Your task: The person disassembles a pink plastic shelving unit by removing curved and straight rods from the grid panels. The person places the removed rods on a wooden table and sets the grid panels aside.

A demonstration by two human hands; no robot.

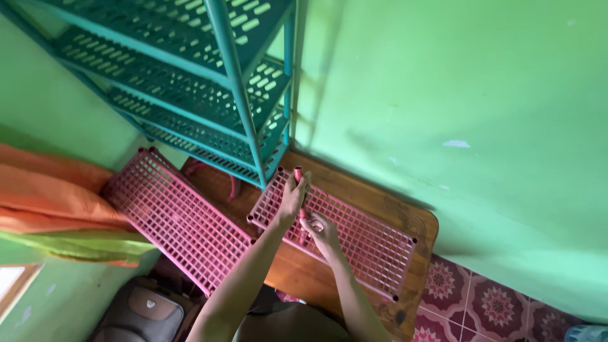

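Two pink lattice panels share this corner with a tall teal shelf rack [190, 76], set against green walls [456, 95]. One pink panel [345, 231] lies flat on the wooden tabletop [418, 221]; the other pink panel [174, 212] leans off the tabletop's left side, beside orange cloth [50, 190]. A dark bag [142, 313] sits lower left, and patterned floor tiles [481, 304] show lower right.

Both hands work over the flat panel. The left hand [292, 197] has its grip closed around a short pink tube [297, 174], held upright near the panel's back left corner. The right hand [321, 229] rests on the grid just beside it, fingers curled down on what seems a second pink piece (too hidden to say for sure).

My reading is that a leg tube is being fitted into the panel's corner socket. The next move would call for lining the tube straight over a hole and pressing down while the other hand steadies the panel.

Room is tight: the rack's foot stands just behind the tube, the wall hems in the back, and the panel's right end nearly reaches the tabletop's edge. Open space lies only toward the person.
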